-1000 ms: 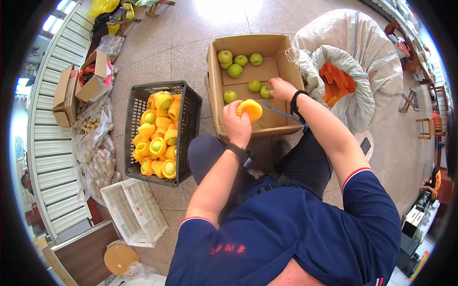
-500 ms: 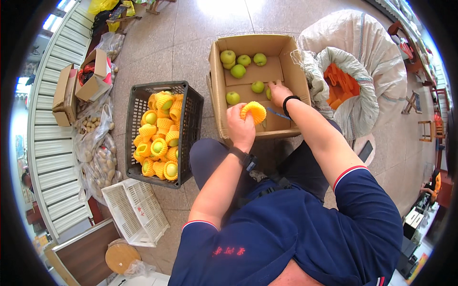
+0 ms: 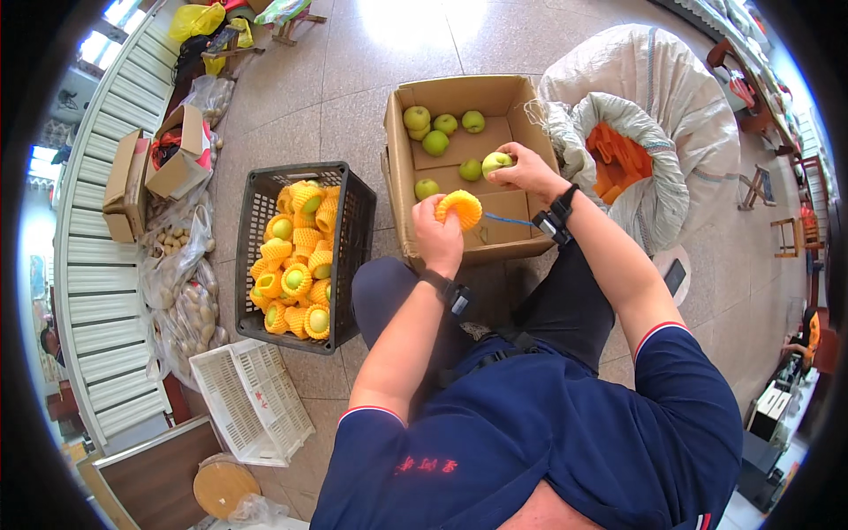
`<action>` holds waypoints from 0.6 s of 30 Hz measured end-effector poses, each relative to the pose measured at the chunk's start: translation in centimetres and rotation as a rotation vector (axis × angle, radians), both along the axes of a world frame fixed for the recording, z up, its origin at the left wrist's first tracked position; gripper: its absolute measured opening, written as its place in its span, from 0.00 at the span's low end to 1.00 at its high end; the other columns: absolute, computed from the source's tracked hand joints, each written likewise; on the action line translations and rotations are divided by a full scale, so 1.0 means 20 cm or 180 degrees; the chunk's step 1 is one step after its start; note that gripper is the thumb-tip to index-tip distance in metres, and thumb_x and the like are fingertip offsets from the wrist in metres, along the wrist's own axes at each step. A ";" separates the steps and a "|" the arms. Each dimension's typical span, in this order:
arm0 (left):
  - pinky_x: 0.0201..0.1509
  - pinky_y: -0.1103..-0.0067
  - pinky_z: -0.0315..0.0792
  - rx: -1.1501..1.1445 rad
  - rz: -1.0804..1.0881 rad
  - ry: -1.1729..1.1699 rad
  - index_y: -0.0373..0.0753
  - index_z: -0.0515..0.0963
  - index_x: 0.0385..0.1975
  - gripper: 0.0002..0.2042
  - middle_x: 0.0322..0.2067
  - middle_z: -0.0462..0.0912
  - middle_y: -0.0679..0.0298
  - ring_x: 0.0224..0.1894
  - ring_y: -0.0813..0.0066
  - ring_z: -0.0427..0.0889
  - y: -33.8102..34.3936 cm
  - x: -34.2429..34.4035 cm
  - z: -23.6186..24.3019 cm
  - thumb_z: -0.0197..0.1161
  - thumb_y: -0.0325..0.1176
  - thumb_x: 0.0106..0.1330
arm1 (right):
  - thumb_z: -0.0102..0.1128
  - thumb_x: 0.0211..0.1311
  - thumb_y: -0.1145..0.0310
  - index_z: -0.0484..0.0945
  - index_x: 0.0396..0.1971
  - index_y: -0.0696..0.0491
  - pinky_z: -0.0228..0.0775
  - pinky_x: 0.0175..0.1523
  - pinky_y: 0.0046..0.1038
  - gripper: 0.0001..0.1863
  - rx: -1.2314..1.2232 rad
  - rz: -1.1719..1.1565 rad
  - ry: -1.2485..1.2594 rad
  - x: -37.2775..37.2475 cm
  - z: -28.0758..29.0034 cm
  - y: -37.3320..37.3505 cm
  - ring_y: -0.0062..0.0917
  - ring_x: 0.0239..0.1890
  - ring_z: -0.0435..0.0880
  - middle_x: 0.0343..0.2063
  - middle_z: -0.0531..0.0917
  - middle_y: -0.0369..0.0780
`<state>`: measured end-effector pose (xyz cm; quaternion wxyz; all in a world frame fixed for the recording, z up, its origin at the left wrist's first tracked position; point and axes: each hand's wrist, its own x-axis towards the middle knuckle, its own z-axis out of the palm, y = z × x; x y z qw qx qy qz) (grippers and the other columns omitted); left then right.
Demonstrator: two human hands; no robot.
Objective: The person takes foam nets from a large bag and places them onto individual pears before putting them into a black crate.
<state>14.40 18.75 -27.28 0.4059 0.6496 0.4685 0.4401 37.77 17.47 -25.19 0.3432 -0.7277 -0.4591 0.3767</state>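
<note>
Since the earlier frame, the right hand (image 3: pixel 528 172) has risen from the box floor, bringing a green apple (image 3: pixel 497 162) into clear sight, while the left hand (image 3: pixel 437 237) has stayed about where it was.

In the head view, lay a clock over the cardboard box (image 3: pixel 530 124), twelve farthest from the person. The right hand comes in from three o'clock, fingers part-closed in a pinch on the apple just right of centre. The left hand, at seven, is curled around a yellow foam sleeve (image 3: pixel 461 208), whose flared end shows past the fingers. Loose apples (image 3: pixel 435 143) lie from ten to twelve, with one more at eight and another near the centre, close to the held one. A blue strap (image 3: pixel 510 220) crosses at five. Outside the box, a black crate (image 3: pixel 352 256) of sleeved fruit (image 3: pixel 296 279) stands between eight and nine; a white sack (image 3: pixel 654 79) with orange contents (image 3: pixel 614 155) sits around two to three.

The apple looks held by the fingertips, so a slack pinch could drop it onto its neighbour and bruise both. Too tight a left grip might squash the sleeve's mouth, and the strap could snag a low-moving hand.
</note>
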 end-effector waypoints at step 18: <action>0.51 0.71 0.74 -0.0330 0.0052 -0.0747 0.34 0.79 0.39 0.09 0.43 0.76 0.56 0.44 0.62 0.79 -0.18 0.00 0.08 0.67 0.26 0.60 | 0.71 0.58 0.77 0.69 0.61 0.53 0.80 0.50 0.22 0.31 0.0760 -0.0100 0.2309 -0.52 0.39 -0.61 0.19 0.45 0.83 0.48 0.80 0.36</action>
